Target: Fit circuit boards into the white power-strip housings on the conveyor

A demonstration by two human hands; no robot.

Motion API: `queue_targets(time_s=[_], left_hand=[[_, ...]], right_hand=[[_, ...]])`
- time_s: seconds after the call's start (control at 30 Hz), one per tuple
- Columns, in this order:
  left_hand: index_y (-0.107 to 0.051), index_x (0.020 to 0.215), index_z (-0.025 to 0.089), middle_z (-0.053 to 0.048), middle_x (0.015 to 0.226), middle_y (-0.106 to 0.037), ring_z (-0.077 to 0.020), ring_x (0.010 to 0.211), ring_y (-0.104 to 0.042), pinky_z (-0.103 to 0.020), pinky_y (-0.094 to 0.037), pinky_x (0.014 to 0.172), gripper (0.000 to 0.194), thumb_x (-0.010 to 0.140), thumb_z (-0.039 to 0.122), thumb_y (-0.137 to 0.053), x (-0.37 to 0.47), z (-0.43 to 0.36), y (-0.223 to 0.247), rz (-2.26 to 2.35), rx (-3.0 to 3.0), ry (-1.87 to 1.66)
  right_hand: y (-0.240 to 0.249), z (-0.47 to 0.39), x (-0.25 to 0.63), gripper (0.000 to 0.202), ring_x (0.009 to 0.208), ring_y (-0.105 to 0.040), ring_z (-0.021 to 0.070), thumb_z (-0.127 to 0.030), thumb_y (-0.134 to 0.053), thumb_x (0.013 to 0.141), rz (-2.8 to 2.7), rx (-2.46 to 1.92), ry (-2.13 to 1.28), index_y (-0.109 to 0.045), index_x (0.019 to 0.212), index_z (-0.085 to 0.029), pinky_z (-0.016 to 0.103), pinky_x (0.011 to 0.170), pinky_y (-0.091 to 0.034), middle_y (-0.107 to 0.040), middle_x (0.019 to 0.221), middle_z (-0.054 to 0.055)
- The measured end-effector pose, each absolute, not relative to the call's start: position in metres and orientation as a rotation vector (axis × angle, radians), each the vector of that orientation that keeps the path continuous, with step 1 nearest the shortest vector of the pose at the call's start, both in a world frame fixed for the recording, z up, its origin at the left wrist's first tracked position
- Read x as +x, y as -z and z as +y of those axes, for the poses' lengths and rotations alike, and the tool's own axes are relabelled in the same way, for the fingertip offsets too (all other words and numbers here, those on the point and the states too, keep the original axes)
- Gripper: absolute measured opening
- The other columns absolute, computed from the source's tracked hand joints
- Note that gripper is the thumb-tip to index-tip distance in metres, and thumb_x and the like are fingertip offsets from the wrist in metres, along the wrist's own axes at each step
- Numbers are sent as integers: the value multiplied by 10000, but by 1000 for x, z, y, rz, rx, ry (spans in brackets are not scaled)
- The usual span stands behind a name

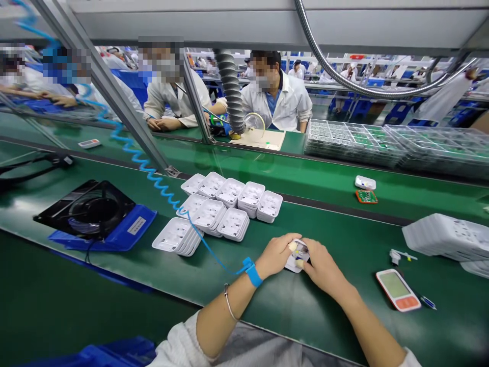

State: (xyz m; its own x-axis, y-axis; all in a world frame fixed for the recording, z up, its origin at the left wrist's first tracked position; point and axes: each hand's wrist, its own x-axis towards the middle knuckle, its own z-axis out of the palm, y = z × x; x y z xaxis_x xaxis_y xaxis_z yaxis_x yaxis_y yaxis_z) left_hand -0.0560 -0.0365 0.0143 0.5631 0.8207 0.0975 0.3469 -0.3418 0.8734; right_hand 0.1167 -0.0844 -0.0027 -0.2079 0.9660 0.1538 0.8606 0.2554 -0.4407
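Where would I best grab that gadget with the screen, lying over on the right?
Probably by its long left edge, coming in from the left: the gadget lies flat with its screen facing up, that side looks free, and a pen lies close along its right edge.

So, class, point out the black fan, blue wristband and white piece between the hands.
Black fan (98,209), head view: central hub.
Blue wristband (253,274), head view: band's middle.
White piece (292,264), head view: near side.
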Motion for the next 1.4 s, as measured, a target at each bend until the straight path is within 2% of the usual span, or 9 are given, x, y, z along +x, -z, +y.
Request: queue_targets(time_s=[0.3,0.5,0.57,0.63,0.77,0.97,1.13,1.27,1.4], left_hand=[[-590,1085,242,1,992,-674,-177,901,-612,-283,-457,802,333,858,229,-347,-47,-33,-6,1141,1855,-660],[-453,1225,155,-103,1163,-564,-200,1060,-534,-349,-427,915,375,877,262,-368,-49,-29,9,1239,1779,-962],[-465,1200,151,-115,1174,-538,-209,1078,-517,-372,-424,924,356,888,297,-377,-50,-28,12,1230,1800,-1008],[-468,1190,158,-113,1172,-529,-212,1070,-518,-385,-426,923,348,890,315,-390,-51,-26,13,1212,1816,-1008],[-474,1175,172,-103,1167,-524,-214,1064,-516,-399,-426,923,324,875,281,-415,-55,-27,14,1214,1812,-975],[-509,1121,194,-80,1161,-527,-215,1089,-499,-388,-433,918,303,826,193,-438,-53,-36,5,1146,1829,-889],[-526,1092,197,-73,1119,-548,-199,1035,-526,-352,-452,882,299,805,173,-446,-44,-43,-1,1083,1854,-806],[-529,1082,188,-72,1108,-554,-194,1004,-530,-347,-443,881,292,803,167,-447,-37,-51,-4,1050,1925,-751],[-533,1063,183,-69,1094,-557,-200,1035,-505,-353,-419,914,284,795,151,-447,-37,-58,-2,1025,2046,-699]], right_hand=[[4,-73,115,201,691,-504,148,-197,-473,749,-2024,-1721,-793,-441,948,-194,252,609,-360,-559,808,7],[-9,-2,150,229,682,-553,154,-255,-626,600,-1656,-1690,-1232,-532,790,-169,239,580,-436,-615,745,5],[-26,35,165,298,707,-585,172,-320,-605,636,-1463,-1707,-1119,-548,882,-161,252,587,-464,-639,815,44],[-43,63,177,432,863,-604,187,-393,-541,709,-1246,-1728,-897,-501,1079,-173,270,675,-495,-615,1040,99],[-57,50,195,635,1146,-502,239,-515,-503,760,-1279,-1763,-636,-364,1294,-202,357,879,-465,-434,1337,138],[-17,-90,243,566,1099,-525,308,-559,-437,789,-1703,-2075,-202,-457,1221,-193,464,881,-451,-519,1237,137],[28,-167,278,586,896,-587,385,-625,-470,732,-1578,-2521,128,-526,1124,-193,516,699,-469,-594,1061,203],[43,-168,247,482,1061,-524,341,-477,-439,798,-1770,-2249,161,-497,1144,-146,496,844,-443,-531,1168,187],[37,-149,178,412,1170,-446,274,-352,-461,830,-2037,-1855,-57,-455,1201,-174,436,943,-401,-464,1278,140]])
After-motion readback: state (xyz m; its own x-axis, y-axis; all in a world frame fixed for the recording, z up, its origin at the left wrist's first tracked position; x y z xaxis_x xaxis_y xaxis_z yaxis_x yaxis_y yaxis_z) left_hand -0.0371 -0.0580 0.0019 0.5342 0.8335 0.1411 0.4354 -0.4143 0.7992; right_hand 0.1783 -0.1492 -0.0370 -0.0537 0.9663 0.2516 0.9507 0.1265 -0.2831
